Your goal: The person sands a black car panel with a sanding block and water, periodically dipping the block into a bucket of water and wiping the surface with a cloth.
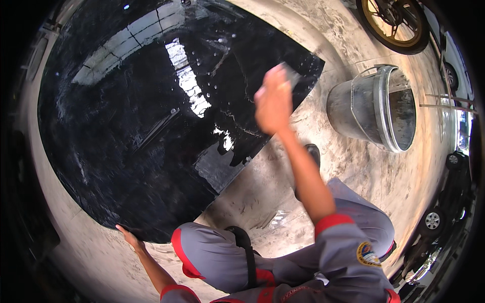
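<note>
A large, glossy black panel [121, 166] with rounded edges fills the left and middle of the view. Its surface is wet, with droplets, puddles and bright reflections. At the panel's near-left edge, my left hand [130, 239] grips the rim; part of its fingers is hidden. My right hand [275, 103] is over the panel's right part, closed around a pale greyish flat piece [291, 76]. Motion blurs that piece, so its exact kind does not show.
On the stained concrete floor [364, 171], a grey bucket [356, 108] with a wire handle stands right of the panel. Beyond it is a motorcycle wheel [396, 22] with a gold rim. Parked cars [434, 217] line the far right. My bent knees are close to the panel's near edge.
</note>
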`<state>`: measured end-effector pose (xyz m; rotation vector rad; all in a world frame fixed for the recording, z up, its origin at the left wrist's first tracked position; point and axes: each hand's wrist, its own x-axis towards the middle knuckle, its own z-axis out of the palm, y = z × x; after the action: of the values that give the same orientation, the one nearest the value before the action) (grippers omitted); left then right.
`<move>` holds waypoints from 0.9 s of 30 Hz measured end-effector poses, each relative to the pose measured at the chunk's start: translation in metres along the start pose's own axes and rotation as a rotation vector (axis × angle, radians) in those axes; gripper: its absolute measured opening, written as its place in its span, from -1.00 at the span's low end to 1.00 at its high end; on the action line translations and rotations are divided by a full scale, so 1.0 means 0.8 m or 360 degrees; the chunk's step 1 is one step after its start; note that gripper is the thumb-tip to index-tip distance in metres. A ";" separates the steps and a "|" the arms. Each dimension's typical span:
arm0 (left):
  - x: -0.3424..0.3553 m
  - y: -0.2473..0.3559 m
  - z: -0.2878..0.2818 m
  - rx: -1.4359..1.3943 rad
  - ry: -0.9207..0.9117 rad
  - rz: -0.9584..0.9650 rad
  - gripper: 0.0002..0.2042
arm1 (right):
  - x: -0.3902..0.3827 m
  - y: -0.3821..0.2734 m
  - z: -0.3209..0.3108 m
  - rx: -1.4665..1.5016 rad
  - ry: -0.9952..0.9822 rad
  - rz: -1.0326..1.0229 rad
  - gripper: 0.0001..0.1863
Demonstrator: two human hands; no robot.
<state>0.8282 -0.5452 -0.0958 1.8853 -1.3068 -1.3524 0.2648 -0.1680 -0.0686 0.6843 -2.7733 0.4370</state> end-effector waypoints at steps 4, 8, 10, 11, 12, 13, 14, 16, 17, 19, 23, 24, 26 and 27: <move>-0.014 0.006 -0.002 -0.0095 0.0055 -0.0020 -0.03 | -0.075 -0.093 -0.023 0.0304 -0.0440 -0.0537 -0.26; -0.011 0.002 0.015 -0.0177 -0.0048 0.0043 -0.05 | 0.068 0.045 -0.029 0.0124 -0.0239 0.0021 -0.37; -0.016 -0.002 0.025 -0.0200 -0.0082 0.0060 -0.06 | 0.062 0.071 -0.003 -0.0300 0.0127 -0.0115 -0.36; -0.017 -0.003 0.018 -0.0181 -0.0030 0.0041 -0.07 | 0.035 0.030 -0.007 -0.0325 -0.0007 -0.0016 -0.34; -0.015 0.004 0.013 -0.0198 0.0023 0.0043 -0.07 | -0.003 -0.035 -0.010 -0.0233 -0.0427 0.0184 -0.27; -0.015 0.007 0.008 -0.0179 0.0021 0.0026 -0.07 | -0.062 -0.084 0.001 -0.0460 -0.0519 -0.0095 -0.23; -0.016 0.006 0.000 -0.0165 0.0012 0.0005 -0.07 | -0.106 -0.093 -0.011 0.0062 -0.0570 -0.0321 -0.26; -0.013 0.008 -0.007 -0.0220 -0.0075 0.0005 -0.06 | -0.099 -0.072 -0.017 0.0284 -0.0539 -0.0460 -0.31; -0.011 0.011 -0.007 -0.0169 -0.0019 -0.0011 -0.05 | -0.059 -0.042 -0.010 -0.0010 -0.0499 -0.0362 -0.33; -0.011 0.005 0.016 -0.0107 0.0070 -0.0055 -0.03 | 0.032 0.049 -0.022 0.0092 -0.0159 0.0050 -0.37; -0.018 0.003 0.016 -0.0160 -0.0065 0.0036 -0.02 | -0.005 0.006 -0.009 -0.0072 -0.0108 0.0138 -0.33; -0.013 0.007 -0.002 -0.0179 -0.0024 0.0029 -0.02 | -0.042 -0.058 -0.030 0.0222 -0.0434 0.0136 -0.34; -0.016 0.006 0.001 -0.0222 -0.0018 0.0012 -0.02 | -0.065 -0.083 -0.046 0.0479 -0.0674 0.0002 -0.35; -0.022 0.004 0.012 -0.0246 -0.0051 0.0012 -0.02 | -0.065 -0.063 -0.040 0.0450 -0.0584 -0.0123 -0.36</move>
<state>0.8172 -0.5291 -0.0892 1.7602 -1.1874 -1.4416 0.3389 -0.1782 -0.0436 1.0252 -3.0393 0.7669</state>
